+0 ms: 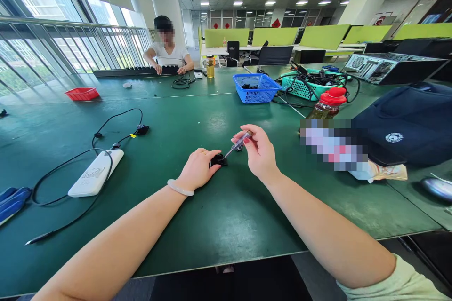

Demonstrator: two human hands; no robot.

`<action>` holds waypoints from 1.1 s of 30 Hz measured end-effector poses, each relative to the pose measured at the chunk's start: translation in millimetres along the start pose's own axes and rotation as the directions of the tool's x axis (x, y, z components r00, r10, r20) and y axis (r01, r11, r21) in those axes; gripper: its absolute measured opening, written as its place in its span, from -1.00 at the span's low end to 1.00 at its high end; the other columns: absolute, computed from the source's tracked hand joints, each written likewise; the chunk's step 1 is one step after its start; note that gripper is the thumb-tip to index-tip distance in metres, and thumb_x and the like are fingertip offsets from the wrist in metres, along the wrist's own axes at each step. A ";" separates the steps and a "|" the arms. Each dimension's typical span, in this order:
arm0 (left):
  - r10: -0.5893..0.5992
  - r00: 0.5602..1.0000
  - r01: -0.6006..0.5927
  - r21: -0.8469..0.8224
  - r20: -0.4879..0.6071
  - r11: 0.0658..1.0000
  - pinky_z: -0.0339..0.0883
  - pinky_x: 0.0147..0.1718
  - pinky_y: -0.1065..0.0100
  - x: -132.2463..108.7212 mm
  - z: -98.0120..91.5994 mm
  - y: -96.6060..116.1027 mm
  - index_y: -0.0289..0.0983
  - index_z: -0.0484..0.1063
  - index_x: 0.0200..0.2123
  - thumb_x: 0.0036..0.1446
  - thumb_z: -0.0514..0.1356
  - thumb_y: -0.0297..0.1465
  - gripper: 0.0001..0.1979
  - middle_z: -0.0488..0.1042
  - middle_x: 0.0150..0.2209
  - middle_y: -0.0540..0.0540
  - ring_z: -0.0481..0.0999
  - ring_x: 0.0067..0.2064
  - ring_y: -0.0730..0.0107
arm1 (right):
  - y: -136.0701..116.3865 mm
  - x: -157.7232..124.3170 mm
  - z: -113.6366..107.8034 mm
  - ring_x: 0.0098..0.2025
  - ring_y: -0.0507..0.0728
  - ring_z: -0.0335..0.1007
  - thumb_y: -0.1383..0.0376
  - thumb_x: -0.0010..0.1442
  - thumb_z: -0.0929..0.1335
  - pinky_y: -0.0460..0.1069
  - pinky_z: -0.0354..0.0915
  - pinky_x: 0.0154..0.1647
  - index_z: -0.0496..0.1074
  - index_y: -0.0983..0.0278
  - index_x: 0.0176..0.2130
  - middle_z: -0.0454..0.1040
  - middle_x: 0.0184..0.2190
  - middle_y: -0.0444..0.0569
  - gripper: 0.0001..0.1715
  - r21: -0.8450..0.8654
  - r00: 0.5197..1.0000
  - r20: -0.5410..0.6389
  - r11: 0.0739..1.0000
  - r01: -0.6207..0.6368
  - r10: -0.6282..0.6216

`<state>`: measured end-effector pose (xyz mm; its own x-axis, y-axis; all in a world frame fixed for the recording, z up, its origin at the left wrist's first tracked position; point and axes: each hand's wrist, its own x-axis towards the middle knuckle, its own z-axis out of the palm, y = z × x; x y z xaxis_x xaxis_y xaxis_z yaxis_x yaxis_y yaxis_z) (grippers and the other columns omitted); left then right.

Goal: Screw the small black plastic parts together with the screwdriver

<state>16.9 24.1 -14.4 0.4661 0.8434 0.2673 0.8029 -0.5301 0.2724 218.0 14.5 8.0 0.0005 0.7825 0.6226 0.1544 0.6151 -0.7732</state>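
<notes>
Forearms of the person, the left with a pale bangle (180, 188) at the wrist, reach across a green-topped table (243, 216). Near left, a pen-shaped tool (44, 236) with a pale tip trails a black cable past a blue glove (14, 201) at the left edge; the cable loops over a white box (95, 174).

At centre, the left hand (197, 168) is closed on a small black part (220, 160), which lies at its fingertips on the table and is partly hidden by them. The right hand (260, 153) grips a slim screwdriver (236, 146), slanted down to the left, its tip at the black part; exact contact cannot be told. Just beyond the shaft sit small dark pieces (239, 148).

To the right lie a computer mouse (438, 188), a partly blurred package (386, 171), a dark bag (402, 113) and a red-lidded bottle (325, 106). Farther off stand a blue basket (259, 97), a green basket (298, 90) heaped with cables, a red tray (82, 94) at left and an opened computer case (370, 67) at right. Across the table, a co-worker (171, 54) sits behind a long black strip (137, 72), near an amber bottle (210, 68); green partitions (226, 37) stand farthest.
</notes>
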 end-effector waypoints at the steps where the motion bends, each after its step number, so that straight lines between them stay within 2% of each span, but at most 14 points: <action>1: 0.002 1.000 -0.002 -0.003 0.000 1.000 0.33 0.05 0.11 -0.1 -0.2 0.4 -0.22 0.41 0.13 0.21 0.21 -0.31 -0.59 0.57 -0.13 -0.15 0.44 0.01 0.13 | 0.7 -0.8 0.1 -0.15 0.10 0.56 0.17 0.38 0.21 0.12 0.46 0.00 0.32 0.15 0.00 0.53 -0.20 -0.05 -0.75 0.008 1.000 0.008 1.000 0.002 -0.002; 7: 0.013 1.000 -0.013 -0.007 -0.019 1.000 0.32 0.05 0.10 -0.8 1.1 -1.0 -0.22 0.40 0.13 0.19 0.21 -0.33 -0.58 0.56 -0.14 -0.15 0.45 0.00 0.12 | 3.5 -4.2 8.5 -0.14 0.09 0.55 0.29 0.35 0.20 0.09 0.44 0.00 0.35 0.15 -0.07 0.55 -0.20 -0.06 -0.80 -0.072 0.989 0.146 0.997 0.034 -0.023; 11: 0.034 0.999 -0.034 -0.013 -0.023 0.999 0.33 0.04 0.11 -0.8 2.1 -2.1 -0.22 0.37 0.16 0.19 0.22 -0.34 -0.55 0.56 -0.15 -0.14 0.45 -0.02 0.13 | 0.9 -2.8 12.6 -0.18 0.08 0.53 0.28 0.29 0.27 0.06 0.44 -0.04 0.39 0.14 -0.08 0.54 -0.24 -0.10 -0.80 -0.082 0.985 0.170 0.997 -0.002 0.016; 16: 0.020 1.000 -0.020 -0.012 -0.006 1.000 0.33 0.05 0.10 0.0 3.0 -1.3 -0.24 0.36 0.17 0.21 0.20 -0.34 -0.55 0.56 -0.12 -0.16 0.45 0.00 0.12 | 1.4 0.3 12.3 -0.22 0.10 0.54 0.25 0.16 0.38 0.06 0.44 -0.03 0.42 0.15 -0.12 0.55 -0.29 -0.13 -0.77 -0.065 0.989 0.088 0.992 -0.112 0.118; 20: -0.008 1.000 0.008 -0.016 0.004 1.000 0.31 0.09 0.09 0.6 1.5 0.7 -0.22 0.35 0.18 0.25 0.17 -0.33 -0.56 0.54 -0.07 -0.18 0.44 0.04 0.13 | 4.4 1.6 7.9 -0.18 0.11 0.58 0.28 0.22 0.32 0.10 0.43 0.01 0.40 0.16 -0.12 0.58 -0.28 -0.11 -0.81 -0.050 0.983 0.051 0.984 -0.173 0.175; 23: -0.027 1.000 0.026 -0.019 -0.006 0.999 0.33 0.06 0.09 0.3 0.0 1.6 -0.19 0.34 0.19 0.24 0.18 -0.33 -0.56 0.53 -0.10 -0.17 0.45 0.02 0.13 | 0.8 0.7 4.0 -0.17 0.11 0.59 0.29 0.27 0.27 0.11 0.44 0.02 0.37 0.16 -0.10 0.58 -0.23 -0.09 -0.82 -0.009 0.992 0.032 0.992 -0.125 0.125; 26: -0.022 1.000 0.021 -0.026 -0.017 0.999 0.34 0.04 0.10 -0.1 0.3 0.9 -0.17 0.33 0.20 0.23 0.19 -0.31 -0.54 0.52 -0.11 -0.17 0.46 0.00 0.13 | -6.7 -1.5 2.4 -0.13 0.11 0.58 0.25 0.32 0.25 0.12 0.44 0.04 0.32 0.16 -0.08 0.57 -0.21 -0.06 -0.83 0.018 0.996 -0.079 0.999 -0.046 0.047; 28: -0.014 1.000 0.013 -0.030 -0.018 0.999 0.34 0.04 0.09 -0.1 1.1 0.3 -0.16 0.32 0.20 0.22 0.20 -0.31 -0.53 0.52 -0.10 -0.17 0.46 0.00 0.13 | -9.6 -3.2 3.6 -0.09 0.11 0.57 0.24 0.33 0.24 0.12 0.43 0.06 0.31 0.15 -0.08 0.57 -0.19 -0.05 -0.84 0.010 0.994 -0.103 1.000 -0.026 0.027; 33: -0.011 1.000 0.010 -0.035 -0.015 0.999 0.35 0.04 0.07 0.2 0.9 1.0 -0.19 0.33 0.19 0.21 0.20 -0.31 -0.53 0.52 -0.09 -0.18 0.46 0.00 0.11 | -4.2 -5.8 12.6 -0.12 0.11 0.56 0.29 0.30 0.24 0.09 0.41 0.04 0.36 0.15 -0.12 0.57 -0.22 -0.08 -0.84 -0.092 0.995 0.066 0.993 -0.074 0.081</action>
<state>18.1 23.8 -14.8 0.4517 0.8476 0.2786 0.7944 -0.5242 0.3070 204.8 8.5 6.1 -0.0524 0.8342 0.5490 0.2442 0.5438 -0.8029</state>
